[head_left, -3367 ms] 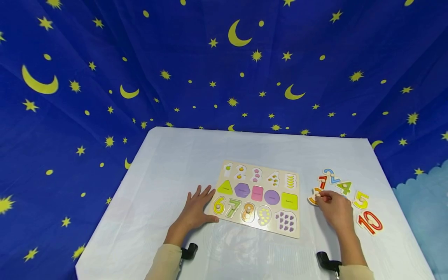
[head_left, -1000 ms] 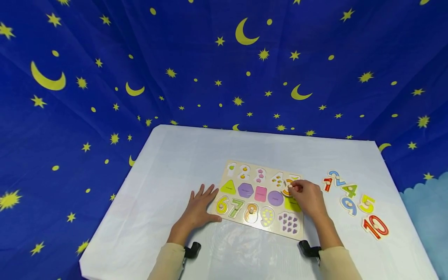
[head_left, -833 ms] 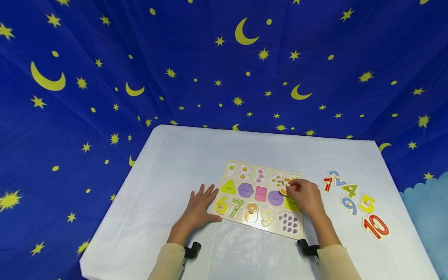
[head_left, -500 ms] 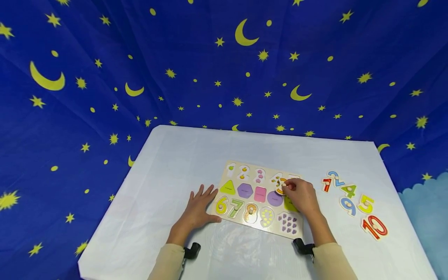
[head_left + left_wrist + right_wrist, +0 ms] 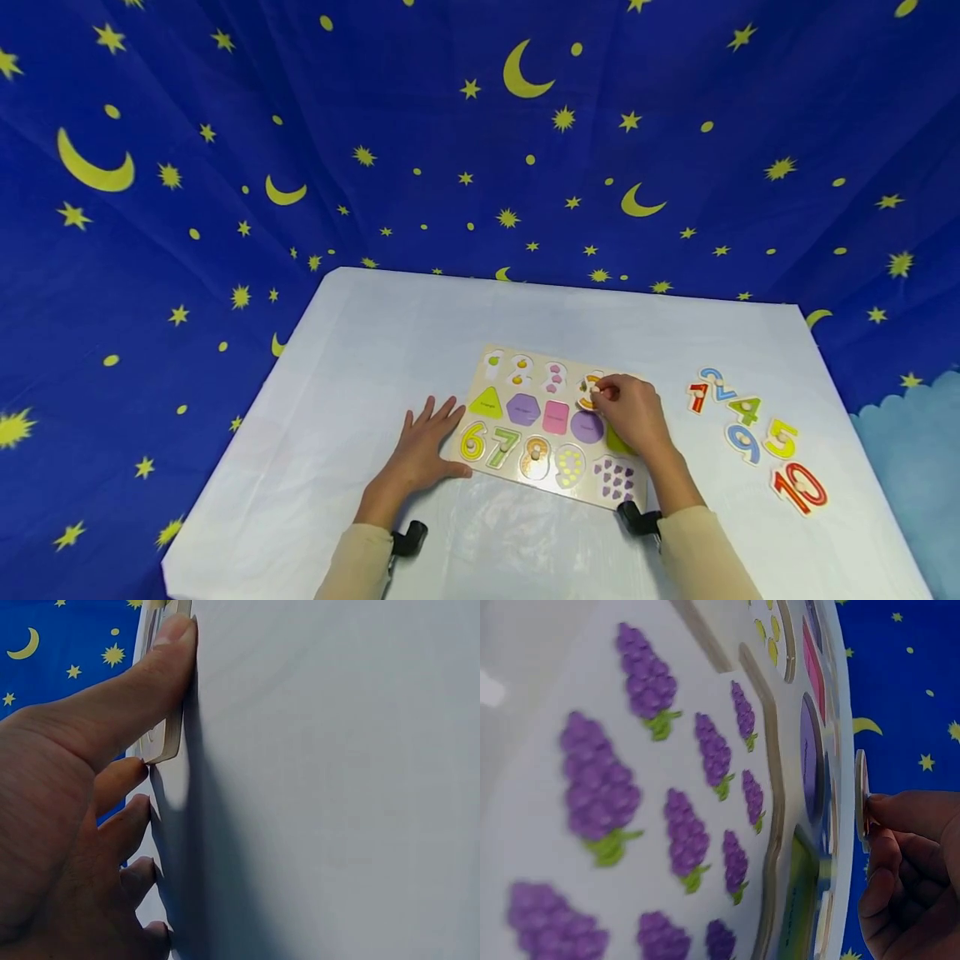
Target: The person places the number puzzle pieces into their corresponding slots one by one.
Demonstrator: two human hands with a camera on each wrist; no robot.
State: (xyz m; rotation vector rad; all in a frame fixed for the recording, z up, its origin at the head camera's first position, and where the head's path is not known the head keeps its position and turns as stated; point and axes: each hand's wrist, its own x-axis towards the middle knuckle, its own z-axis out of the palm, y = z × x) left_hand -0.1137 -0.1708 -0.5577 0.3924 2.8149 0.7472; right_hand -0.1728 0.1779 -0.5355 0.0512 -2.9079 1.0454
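Observation:
A wooden number puzzle board [image 5: 588,492] lies on the table. My left hand [image 5: 423,446] rests at its lower left corner with fingers spread; in the left wrist view the thumb [image 5: 142,690] presses along the board's edge. My right hand [image 5: 637,417] pinches the knob of an orange number 3 puzzle piece [image 5: 587,400] between thumb and fingertips. That piece hangs over the top row, overlapping the 4 recess. In the right wrist view the piece [image 5: 862,802] is seen edge-on, apart from the board. Pieces 6 [image 5: 472,442], 7 [image 5: 503,447] and 8 [image 5: 536,458] sit in their recesses.
Loose number pieces lie right of the board: a red 1 [image 5: 697,398], a blue 2 [image 5: 717,383], a green 4 [image 5: 746,410], a blue 9 [image 5: 743,442], a yellow 5 [image 5: 782,439] and a red 10 [image 5: 800,488]. A blue star-patterned curtain [image 5: 420,108] stands behind the table [image 5: 337,350].
My right hand has carried the orange 3 from the loose pieces leftward over the board, moving from the 5 recess to the 4 recess. My left hand has stayed at the corner.

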